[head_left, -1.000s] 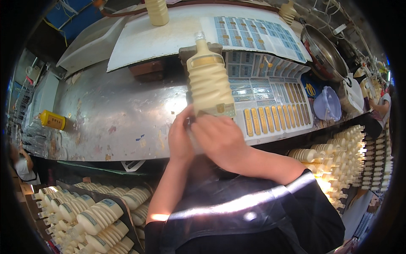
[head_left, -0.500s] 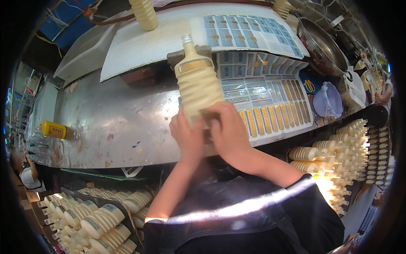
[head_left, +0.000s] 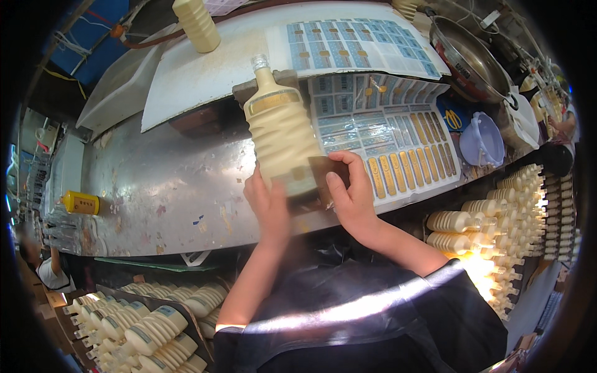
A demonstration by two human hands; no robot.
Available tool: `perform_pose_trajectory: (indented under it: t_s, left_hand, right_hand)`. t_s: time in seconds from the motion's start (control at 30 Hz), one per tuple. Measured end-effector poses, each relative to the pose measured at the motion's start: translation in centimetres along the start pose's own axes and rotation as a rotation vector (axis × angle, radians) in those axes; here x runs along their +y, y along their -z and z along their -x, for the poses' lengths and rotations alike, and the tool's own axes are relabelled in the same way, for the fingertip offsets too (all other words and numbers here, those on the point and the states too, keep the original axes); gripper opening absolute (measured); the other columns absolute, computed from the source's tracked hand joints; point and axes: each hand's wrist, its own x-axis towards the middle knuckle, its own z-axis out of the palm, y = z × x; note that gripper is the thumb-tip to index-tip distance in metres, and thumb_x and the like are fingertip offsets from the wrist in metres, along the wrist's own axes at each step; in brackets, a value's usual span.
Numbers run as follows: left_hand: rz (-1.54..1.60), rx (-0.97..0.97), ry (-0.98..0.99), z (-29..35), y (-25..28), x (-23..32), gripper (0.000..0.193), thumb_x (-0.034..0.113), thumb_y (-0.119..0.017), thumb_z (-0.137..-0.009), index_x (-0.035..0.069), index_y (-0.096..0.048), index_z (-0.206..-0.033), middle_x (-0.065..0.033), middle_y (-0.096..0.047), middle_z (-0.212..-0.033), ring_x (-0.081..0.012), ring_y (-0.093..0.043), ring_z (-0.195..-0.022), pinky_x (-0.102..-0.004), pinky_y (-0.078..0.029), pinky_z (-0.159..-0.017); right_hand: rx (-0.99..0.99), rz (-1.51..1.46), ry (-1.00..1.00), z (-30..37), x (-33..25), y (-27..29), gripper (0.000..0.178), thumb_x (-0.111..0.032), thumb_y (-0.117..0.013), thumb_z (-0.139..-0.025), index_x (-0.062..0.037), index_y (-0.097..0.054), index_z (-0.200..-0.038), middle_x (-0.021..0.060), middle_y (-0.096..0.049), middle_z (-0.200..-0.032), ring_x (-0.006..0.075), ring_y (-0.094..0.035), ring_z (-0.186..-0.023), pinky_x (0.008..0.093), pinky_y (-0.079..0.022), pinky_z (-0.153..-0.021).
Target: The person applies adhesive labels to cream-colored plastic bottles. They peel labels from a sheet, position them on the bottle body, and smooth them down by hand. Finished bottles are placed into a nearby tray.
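Scuffed metal bench (head_left: 168, 211) bears ribbed cream bottle (head_left: 283, 133)

Printed sheets of gold and blue labels (head_left: 403, 171) spread right of the bottle, which lies neck away. The left hand (head_left: 268, 205) touches its lower side, blurred, grip unclear; the right hand (head_left: 353, 198), thumb and forefinger parted, is beside a brown block (head_left: 322, 169). A pale label (head_left: 293, 179) marks the bottle's base end.

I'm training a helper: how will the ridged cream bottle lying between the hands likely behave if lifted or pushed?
The bottle is probably stiff, since its ridged body shows no sagging. Its broad face looks flattish, so it may slide rather than roll. The wavy ridges should make it less slippery.
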Motion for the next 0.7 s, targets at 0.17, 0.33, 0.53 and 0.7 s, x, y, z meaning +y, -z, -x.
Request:
perform_pose_trajectory:
  t_s: [0.17, 0.33, 0.53, 0.7]
  left_hand:
    - [0.100, -0.098, 0.106, -0.6, 1.4, 1.4, 0.051, 0.026, -0.047, -0.106, 0.000, -0.046, -0.150, -0.0189, -0.047, -0.138, -0.0319, -0.041, -0.132, -0.0412, -0.027, -0.118]
    - [0.242, -0.064, 0.172, -0.4, 1.1, 0.9, 0.048, 0.024, -0.046, -0.107, 0.000, -0.050, -0.149, -0.0179, -0.048, -0.138, -0.0309, -0.045, -0.131, -0.0393, -0.033, -0.115]
    - [0.203, -0.097, 0.088, -0.3, 1.9, -0.5, 0.045, 0.020, -0.048, -0.110, -0.004, -0.048, -0.148, -0.0124, -0.053, -0.138, -0.0205, -0.051, -0.128, -0.0351, -0.038, -0.112]
    - [0.211, -0.091, 0.145, -0.4, 1.6, -0.1, 0.054, 0.027, -0.058, -0.101, -0.001, -0.050, -0.146, -0.0188, -0.051, -0.137, -0.0334, -0.043, -0.134, -0.0425, -0.033, -0.116]
  right_hand:
    - [0.054, 0.052, -0.019, -0.9, 1.1, 0.5, 0.033, -0.009, -0.054, -0.097, 0.0024, -0.052, -0.128, 0.0191, -0.059, -0.124, 0.0321, -0.058, -0.117, 0.0402, -0.045, -0.103]
    - [-0.164, 0.213, 0.249, -0.9, -5.6, -2.1, 0.026, 0.002, -0.056, -0.091, -0.0011, -0.056, -0.117, 0.0177, -0.059, -0.110, 0.0351, -0.061, -0.101, 0.0410, -0.050, -0.089]
    - [-0.198, 0.451, 0.289, -0.9, -5.6, -2.9, 0.032, 0.004, -0.053, -0.086, -0.0002, -0.056, -0.117, 0.0216, -0.057, -0.111, 0.0424, -0.056, -0.106, 0.0460, -0.047, -0.094]
    - [0.044, 0.219, 0.100, -0.3, -1.2, -0.3, 0.031, -0.002, -0.052, -0.093, 0.0025, -0.055, -0.123, 0.0212, -0.059, -0.117, 0.0358, -0.058, -0.113, 0.0411, -0.046, -0.100]
